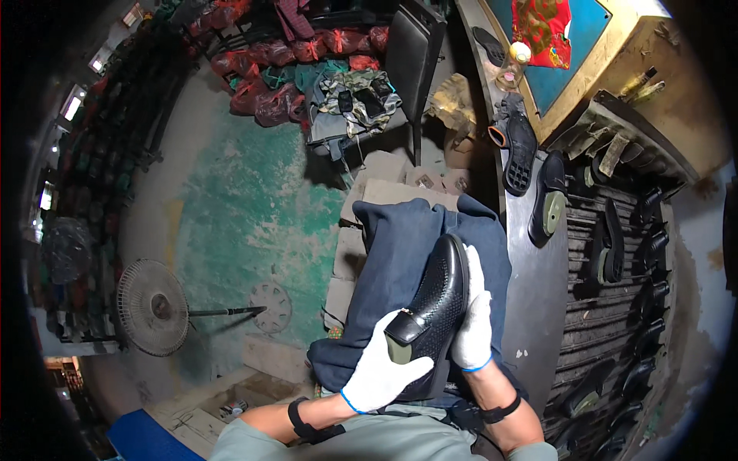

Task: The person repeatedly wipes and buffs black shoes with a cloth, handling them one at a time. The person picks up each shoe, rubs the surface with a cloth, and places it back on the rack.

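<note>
We've got both forearms (pixel 328 412) angled in, gloved left hand (pixel 378 370) kinda curled with the thumb (pixel 417 369) out wide, right hand (pixel 470 338) pretty flat, fingers (pixel 474 269) pointing forward.

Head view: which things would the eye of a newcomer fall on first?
Probably the glossy black shoe, right of and below centre, between the white-gloved left hand and right hand. Next, the round fan at lower left, and the red bags piled near the top.
</note>
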A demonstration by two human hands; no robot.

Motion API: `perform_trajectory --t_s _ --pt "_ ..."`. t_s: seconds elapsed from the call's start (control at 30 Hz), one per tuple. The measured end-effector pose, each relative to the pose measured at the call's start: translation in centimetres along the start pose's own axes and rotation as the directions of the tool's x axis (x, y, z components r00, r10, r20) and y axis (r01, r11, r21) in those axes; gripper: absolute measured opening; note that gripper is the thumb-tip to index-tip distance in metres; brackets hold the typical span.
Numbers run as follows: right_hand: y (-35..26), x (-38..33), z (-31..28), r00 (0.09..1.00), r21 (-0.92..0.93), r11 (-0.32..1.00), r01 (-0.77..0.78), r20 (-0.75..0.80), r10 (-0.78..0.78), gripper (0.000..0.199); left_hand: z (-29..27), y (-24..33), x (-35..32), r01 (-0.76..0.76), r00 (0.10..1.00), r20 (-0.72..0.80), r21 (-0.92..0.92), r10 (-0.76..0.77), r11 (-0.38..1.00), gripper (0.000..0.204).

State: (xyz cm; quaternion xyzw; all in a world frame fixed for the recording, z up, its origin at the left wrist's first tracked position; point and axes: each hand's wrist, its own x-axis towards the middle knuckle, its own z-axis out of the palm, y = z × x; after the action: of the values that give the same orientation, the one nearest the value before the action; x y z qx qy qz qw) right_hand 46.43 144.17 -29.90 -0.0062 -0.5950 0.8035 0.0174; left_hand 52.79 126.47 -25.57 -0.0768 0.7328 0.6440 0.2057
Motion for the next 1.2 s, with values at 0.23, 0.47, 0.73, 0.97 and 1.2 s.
perform_trajectory --t_s 0.23,0.47,0.73,0.97,1.2 --pt "-4.7 -5.1 -1.1 0.985 -0.015 0.987 -0.162 -0.061 0.161 0.130 2.6 2.8 0.0 -0.583 0.812 0.192 0.333 0.552 0.741 0.103" --pt "-3.3 -5.8 -5.3 0.865 0.757 0.480 -0.443 0.221 0.450 0.097 0.8 4.5 7.0 -0.543 0.837 0.026 -0.089 0.547 0.835 0.065" --pt "-2.8 -7.2 -4.8 0.819 0.816 0.240 -0.527 0.411 0.401 0.103 4.2 0.2 14.0 -0.376 0.886 0.108 -0.404 0.452 0.834 0.069" --pt "-0.9 -7.8 -5.5 0.745 0.756 0.180 -0.629 0.520 0.418 0.099 4.6 -0.3 13.7 -0.565 0.820 -0.013 -0.179 0.572 0.806 0.084" --pt "-1.6 -7.4 -5.5 0.712 0.805 -0.003 -0.594 0.527 0.463 0.100 4.1 0.6 12.7 -0.812 0.571 -0.013 0.135 0.821 0.567 0.074"
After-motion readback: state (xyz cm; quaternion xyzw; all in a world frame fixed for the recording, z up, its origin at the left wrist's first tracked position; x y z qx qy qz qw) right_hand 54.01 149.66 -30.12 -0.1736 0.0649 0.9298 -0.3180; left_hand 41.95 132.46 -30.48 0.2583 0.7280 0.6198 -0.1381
